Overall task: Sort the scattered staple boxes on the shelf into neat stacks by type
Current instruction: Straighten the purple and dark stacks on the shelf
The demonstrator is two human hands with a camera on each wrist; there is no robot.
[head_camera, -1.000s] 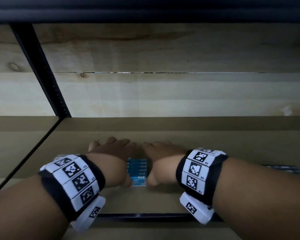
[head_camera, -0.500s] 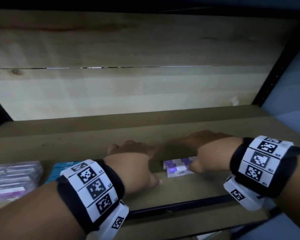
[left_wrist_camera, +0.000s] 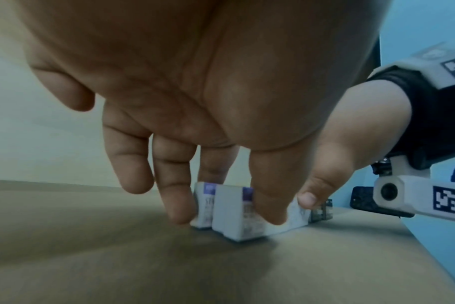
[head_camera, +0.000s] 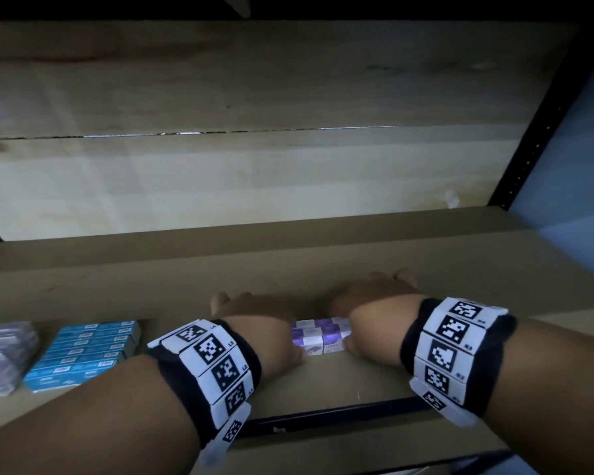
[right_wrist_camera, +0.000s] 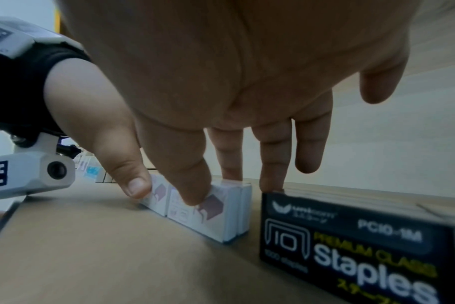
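A small cluster of purple-and-white staple boxes (head_camera: 318, 337) stands on the brown shelf (head_camera: 323, 382), near the front. My left hand (head_camera: 261, 323) holds its left end, with the thumb (left_wrist_camera: 269, 207) on the near face and fingers behind and beside the purple boxes (left_wrist_camera: 229, 218). At the right end my right hand (head_camera: 371, 303) does the same: thumb (right_wrist_camera: 192, 185) in front of the purple boxes (right_wrist_camera: 216, 218), index finger behind. Further left sit a neat blue stack (head_camera: 86, 351) and a purple stack (head_camera: 0, 354).
A dark blue staples box (right_wrist_camera: 351, 246) lies just right of the cluster, with one right-hand finger touching its top edge. A pale wooden back wall (head_camera: 288, 166) closes the shelf. A black upright post (head_camera: 542, 132) stands at the right. The shelf's black front rail (head_camera: 323, 416) runs below my wrists.
Both hands left the blue stack and moved right along the shelf. The right hand reached the purple boxes first; the left hand has now closed in on their other end.
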